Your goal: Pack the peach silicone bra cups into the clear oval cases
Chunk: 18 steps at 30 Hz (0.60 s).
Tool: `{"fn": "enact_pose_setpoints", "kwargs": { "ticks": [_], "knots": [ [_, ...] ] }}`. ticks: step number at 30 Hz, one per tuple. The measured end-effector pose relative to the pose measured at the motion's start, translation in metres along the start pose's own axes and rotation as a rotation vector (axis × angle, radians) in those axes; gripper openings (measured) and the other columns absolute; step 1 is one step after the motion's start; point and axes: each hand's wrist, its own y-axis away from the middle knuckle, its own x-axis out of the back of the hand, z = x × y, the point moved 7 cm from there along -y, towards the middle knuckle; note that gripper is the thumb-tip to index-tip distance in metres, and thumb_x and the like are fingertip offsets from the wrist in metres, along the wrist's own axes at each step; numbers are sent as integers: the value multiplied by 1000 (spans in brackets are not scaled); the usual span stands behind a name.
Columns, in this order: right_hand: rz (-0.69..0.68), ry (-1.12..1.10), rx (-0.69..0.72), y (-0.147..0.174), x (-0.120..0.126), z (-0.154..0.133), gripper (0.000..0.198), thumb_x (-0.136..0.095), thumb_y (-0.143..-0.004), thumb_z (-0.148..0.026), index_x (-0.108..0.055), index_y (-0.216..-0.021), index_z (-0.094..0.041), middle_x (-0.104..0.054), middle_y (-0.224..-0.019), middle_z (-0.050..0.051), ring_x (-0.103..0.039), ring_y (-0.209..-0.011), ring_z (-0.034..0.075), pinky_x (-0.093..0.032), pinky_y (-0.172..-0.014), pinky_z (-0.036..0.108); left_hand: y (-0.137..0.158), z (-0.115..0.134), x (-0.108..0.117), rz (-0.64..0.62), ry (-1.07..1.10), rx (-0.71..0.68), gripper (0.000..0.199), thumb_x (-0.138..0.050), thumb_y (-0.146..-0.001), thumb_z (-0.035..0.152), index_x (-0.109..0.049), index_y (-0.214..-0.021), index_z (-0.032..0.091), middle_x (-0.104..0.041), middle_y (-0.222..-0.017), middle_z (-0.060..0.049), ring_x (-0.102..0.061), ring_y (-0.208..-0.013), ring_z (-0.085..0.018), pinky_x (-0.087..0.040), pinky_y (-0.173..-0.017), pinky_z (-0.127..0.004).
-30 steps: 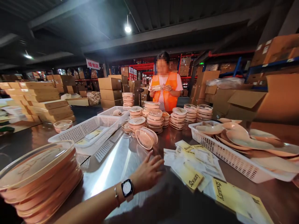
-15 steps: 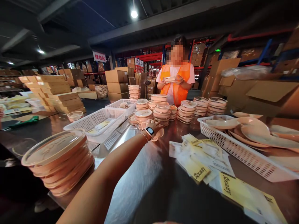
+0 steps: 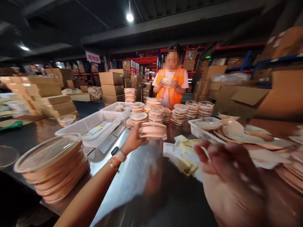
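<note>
My left hand (image 3: pixel 132 140), with a watch on its wrist, grips a round peach-coloured container (image 3: pixel 153 130) by its left side, tilted up above the metal table (image 3: pixel 132 186). Just behind it stand stacks of similar round containers (image 3: pixel 156 114) with transparent lids. My right hand (image 3: pixel 229 179) is raised close to the camera at the lower right, blurred. Its fingers look loosely bent and apart, and I see nothing in them. Beyond its fingertips lie yellow-and-white printed packets (image 3: pixel 186 154). A larger-looking stack of the containers (image 3: pixel 54 167) sits near my left forearm.
White perforated baskets (image 3: pixel 88 126) stand left of centre, one holding a packet. Another basket (image 3: pixel 201 130) at the right carries peach spoon-shaped pieces (image 3: pixel 236 134). Across the table a person in an orange vest (image 3: pixel 170 85) holds a container. Cardboard boxes (image 3: pixel 112 85) are stacked behind.
My left hand has taken a container from by the stacks and drawn it up and back toward me. My right hand has risen into view at the lower right. The view has shifted.
</note>
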Motion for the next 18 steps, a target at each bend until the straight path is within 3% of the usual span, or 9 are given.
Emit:
{"fn": "enact_pose_setpoints", "kwargs": {
  "ticks": [2, 4, 7, 9, 10, 12, 15, 17, 18],
  "knots": [
    [121, 23, -2, -12, 7, 24, 42, -78, -75, -32, -59, -112, -32, -65, -104, 1, -62, -109, 21, -50, -99, 45, 20, 6, 16, 81, 245, 43, 63, -59, -89, 31, -33, -144, 16, -57, -139, -18, -62, -120, -27, -55, -94, -42],
    [-49, 130, -188, -10, 0, 66, 67, -83, -67, -36, -52, -127, -29, -60, -126, 8, -56, -120, 26, -51, -95, 45, 38, 4, 16, 186, 680, 193, 60, -64, -86, 45, -46, -136, 17, -63, -132, -14, -64, -117, -28, -55, -94, -41],
    [-326, 106, -396, 17, -10, 112, 76, -83, -69, -38, -45, -134, -27, -56, -136, 12, -53, -127, 29, -50, -100, 45, 61, 12, -20, 236, 1037, 324, 72, -72, -78, 58, -52, -135, 20, -60, -139, -13, -56, -128, -32, -50, -104, -43],
    [-316, 22, -471, 35, -5, 127, 73, -81, -74, -42, -45, -136, -28, -59, -135, 9, -53, -128, 29, -46, -106, 46, 75, 20, -59, 157, 1124, 354, 85, -80, -68, 58, -51, -138, 21, -61, -139, -13, -54, -131, -34, -49, -105, -45],
    [-315, -16, -524, 44, -3, 132, 72, -81, -74, -44, -47, -136, -29, -60, -134, 8, -54, -128, 29, -45, -107, 46, 82, 22, -84, 42, 1168, 398, 90, -88, -57, 56, -55, -133, 18, -67, -130, -15, -58, -126, -37, -52, -102, -47],
    [-382, -88, -671, 64, 1, 144, 71, -86, -68, -46, -57, -131, -30, -65, -132, 6, -57, -124, 31, -48, -105, 46, 97, 11, -114, 73, 1193, 518, 87, -90, -53, 54, -60, -126, 18, -74, -113, -13, -63, -117, -39, -54, -98, -51],
    [-377, -161, -853, 87, 17, 159, 48, -79, -74, -53, -71, -114, -27, -71, -123, 7, -65, -114, 29, -55, -94, 45, 108, -6, -130, 119, 1231, 530, 95, -92, -44, 54, -61, -126, 19, -72, -121, -14, -60, -122, -43, -52, -102, -53],
    [-297, 39, -754, 86, 33, 165, 33, -63, -88, -52, -77, -98, -23, -78, -102, 9, -73, -97, 26, -60, -80, 42, 111, -13, -134, 104, 1253, 518, 95, -91, -50, 54, -58, -133, 22, -65, -136, -13, -50, -134, -42, -47, -109, -53],
    [-276, 203, -645, 82, 39, 164, 37, -56, -92, -50, -78, -88, -20, -78, -89, 10, -75, -86, 24, -60, -73, 38, 113, -16, -136, 88, 1262, 508, 95, -89, -53, 56, -56, -136, 24, -61, -141, -13, -45, -139, -41, -43, -113, -53]
  ]
}}
